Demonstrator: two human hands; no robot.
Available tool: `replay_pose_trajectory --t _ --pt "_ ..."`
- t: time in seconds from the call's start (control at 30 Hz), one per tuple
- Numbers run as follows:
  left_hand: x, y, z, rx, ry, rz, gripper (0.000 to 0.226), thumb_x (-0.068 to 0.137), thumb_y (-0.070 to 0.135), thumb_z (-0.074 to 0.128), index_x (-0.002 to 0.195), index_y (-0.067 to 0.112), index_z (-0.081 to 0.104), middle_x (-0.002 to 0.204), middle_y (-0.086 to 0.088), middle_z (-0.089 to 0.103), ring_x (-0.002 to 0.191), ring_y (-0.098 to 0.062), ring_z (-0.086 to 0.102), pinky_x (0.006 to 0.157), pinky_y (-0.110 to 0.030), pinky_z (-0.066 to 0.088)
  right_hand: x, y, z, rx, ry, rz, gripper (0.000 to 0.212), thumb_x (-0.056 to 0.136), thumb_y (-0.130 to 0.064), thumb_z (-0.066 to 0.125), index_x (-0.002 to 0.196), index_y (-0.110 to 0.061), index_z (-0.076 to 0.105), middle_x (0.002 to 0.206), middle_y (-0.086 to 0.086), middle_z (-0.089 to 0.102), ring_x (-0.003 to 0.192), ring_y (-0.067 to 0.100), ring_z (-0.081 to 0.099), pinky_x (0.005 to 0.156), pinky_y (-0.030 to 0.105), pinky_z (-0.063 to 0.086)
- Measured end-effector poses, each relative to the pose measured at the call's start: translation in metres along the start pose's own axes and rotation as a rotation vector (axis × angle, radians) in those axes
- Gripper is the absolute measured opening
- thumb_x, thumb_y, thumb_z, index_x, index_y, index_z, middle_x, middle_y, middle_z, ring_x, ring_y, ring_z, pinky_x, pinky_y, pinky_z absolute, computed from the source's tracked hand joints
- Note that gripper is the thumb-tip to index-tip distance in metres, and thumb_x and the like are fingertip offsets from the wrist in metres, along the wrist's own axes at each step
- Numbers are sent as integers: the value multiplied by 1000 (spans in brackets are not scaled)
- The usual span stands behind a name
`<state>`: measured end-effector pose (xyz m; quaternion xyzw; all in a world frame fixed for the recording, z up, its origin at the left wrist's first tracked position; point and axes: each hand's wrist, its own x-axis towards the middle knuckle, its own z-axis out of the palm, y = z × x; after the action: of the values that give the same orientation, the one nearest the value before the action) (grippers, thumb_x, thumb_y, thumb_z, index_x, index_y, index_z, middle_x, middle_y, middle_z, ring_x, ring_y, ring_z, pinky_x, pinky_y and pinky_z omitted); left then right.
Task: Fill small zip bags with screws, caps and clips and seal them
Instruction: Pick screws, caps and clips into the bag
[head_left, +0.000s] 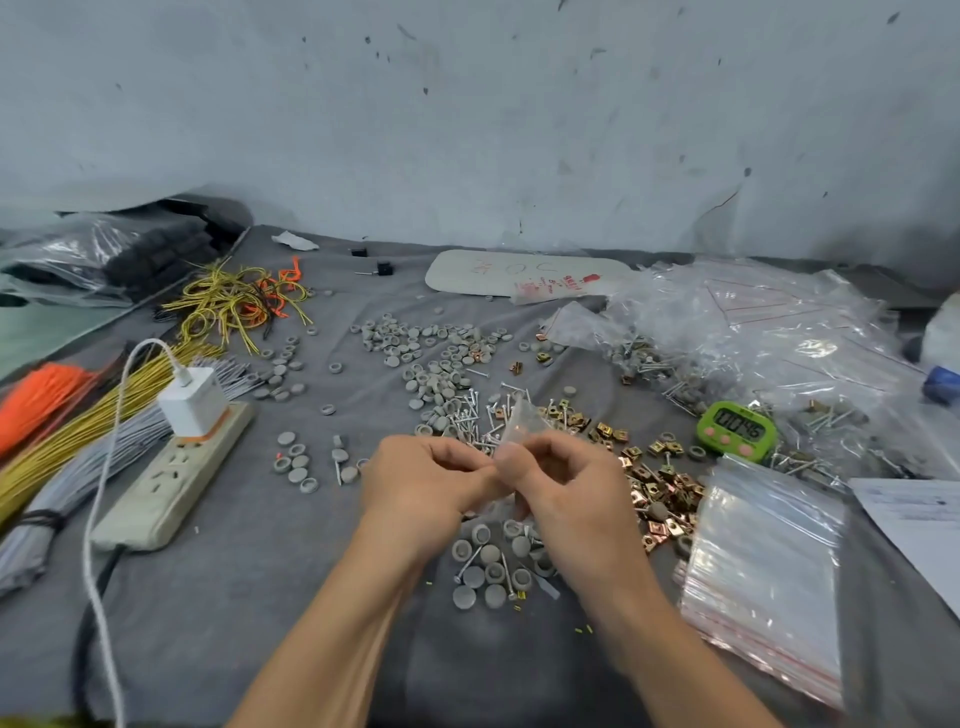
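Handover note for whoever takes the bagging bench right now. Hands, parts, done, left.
Left hand and right hand: both pinch one small zip bag, held above the table; it is blurred, so contents and seal cannot be told.
Parts: grey caps under the hands, screws just beyond, brass clips to the right, empty bag stack far right.
Done: heap of filled bags at back right.
Left: finish this bag, then go on filling; plenty of loose parts lie on the table.

Small packing workshop: hardware piles (452, 374) and wire bundles (78, 415) by a bare wall.
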<state>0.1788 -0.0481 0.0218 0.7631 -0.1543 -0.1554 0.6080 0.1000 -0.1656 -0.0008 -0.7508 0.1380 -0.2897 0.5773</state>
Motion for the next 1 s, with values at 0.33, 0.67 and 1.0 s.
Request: replay_pose_trajectory --t 0.33,0.67,1.0 --pt "-4 -3 -1 -26 -238 -50 28 69 3 89 56 14 66 57 -6 65 55 -12 53 56 -19 42 8 -1 -17 75 -236 83 31 93 -11 66 63 -12 70 52 9 58 45 21 55 44 26 40" --pt "-8 6 4 -627 -556 -216 37 97 12 49 117 -15 66 103 -29 63 95 -37 64 99 -53 49 7 -15 -23 505 -314 118 22 82 -17 66 62 -15 74 53 -2 58 44 4 50 47 14 44" --pt "-10 3 19 -449 -192 -23 27 99 7 54 76 5 67 67 -9 66 62 -17 60 59 -26 49 17 -5 -19 259 -220 25 22 88 -10 70 67 -13 76 55 2 59 47 8 48 46 17 39"
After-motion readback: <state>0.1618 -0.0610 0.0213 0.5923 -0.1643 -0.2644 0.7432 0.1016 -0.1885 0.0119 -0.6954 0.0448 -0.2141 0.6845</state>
